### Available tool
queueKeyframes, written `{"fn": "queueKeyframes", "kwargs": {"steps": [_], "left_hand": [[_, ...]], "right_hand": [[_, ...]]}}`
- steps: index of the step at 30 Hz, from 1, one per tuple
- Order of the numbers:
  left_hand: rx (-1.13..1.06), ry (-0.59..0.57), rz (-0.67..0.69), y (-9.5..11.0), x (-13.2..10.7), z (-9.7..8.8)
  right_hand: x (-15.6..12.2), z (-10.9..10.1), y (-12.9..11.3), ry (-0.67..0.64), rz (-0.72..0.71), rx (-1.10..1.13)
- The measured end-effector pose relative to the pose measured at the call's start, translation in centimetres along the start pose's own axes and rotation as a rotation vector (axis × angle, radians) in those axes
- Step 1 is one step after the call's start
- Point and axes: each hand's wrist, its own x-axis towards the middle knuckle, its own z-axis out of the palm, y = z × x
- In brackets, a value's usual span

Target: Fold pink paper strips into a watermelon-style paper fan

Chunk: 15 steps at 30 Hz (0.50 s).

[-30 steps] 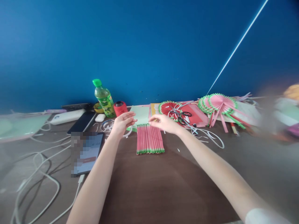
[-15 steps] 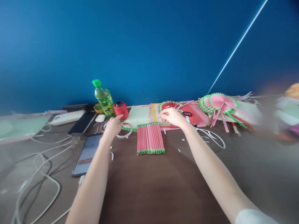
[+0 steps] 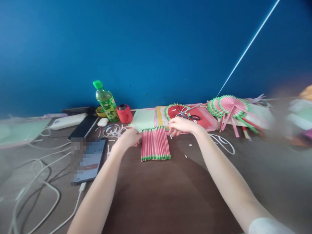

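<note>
A pink sheet of pleated paper with green edges lies on the brown table, its folds running away from me. My left hand is at its left edge, fingers slightly bent toward the paper and partly hidden by the back of the hand. By the upper right corner of the pleats hovers my right hand, its fingers loosely curled and apart, with nothing seen in them. Just beyond that hand are scissors and a red pleated paper fan, lying on coloured paper sheets.
A green-capped bottle and a red tape dispenser-like object stand at the back left. Left of my arm are a tablet and white cables. Pink paper fans lie at right. A blue wall rises behind.
My left hand has moved right, from beside the red object to the left edge of the pleated paper. My right hand has lowered slightly, its fingers spreading from a pinch.
</note>
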Motion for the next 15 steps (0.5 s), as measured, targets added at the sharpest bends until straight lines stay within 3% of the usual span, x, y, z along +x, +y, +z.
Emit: {"fn": "queueKeyframes", "kwargs": {"steps": [4,15], "left_hand": [[0.017,-0.063,-0.007,0.3,0.5,1.6],[-0.152,-0.064,0.050,1.5,0.0,2.4]], "right_hand": [[1.0,1.5,0.0,-0.022,0.048,-0.045],[0.9,3.4,-0.8,0.029,-0.022,-0.132]]}}
